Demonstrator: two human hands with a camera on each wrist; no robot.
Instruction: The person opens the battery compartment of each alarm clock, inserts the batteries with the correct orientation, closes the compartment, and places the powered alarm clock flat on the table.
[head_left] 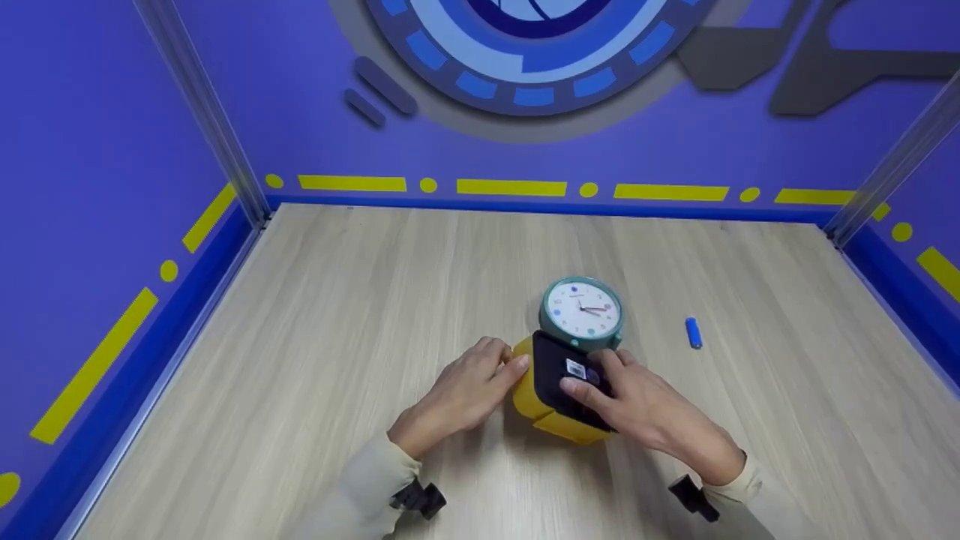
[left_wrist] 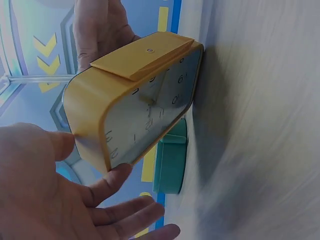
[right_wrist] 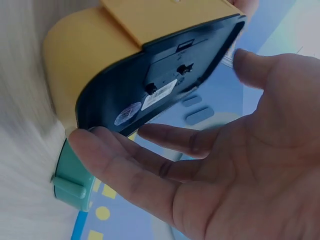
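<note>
A yellow clock (head_left: 529, 401) stands tilted on the table, its black back (head_left: 553, 364) up toward the head view; two battery-like slots and a barcode label show on the back (right_wrist: 200, 55) in the right wrist view. My left hand (head_left: 465, 386) pinches one end of it between thumb and index finger, the other fingers spread. The white face (left_wrist: 145, 120) shows in the left wrist view. My right hand (right_wrist: 250, 130) touches the back's edge with a fingertip, its fingers extended and its thumb apart from the clock.
Just behind the yellow clock lies a round teal clock (head_left: 583, 309), face up. A small blue battery (head_left: 694, 334) lies to its right on the wooden table (head_left: 360, 300). Blue-purple panels (head_left: 292, 135) enclose the table's back and sides.
</note>
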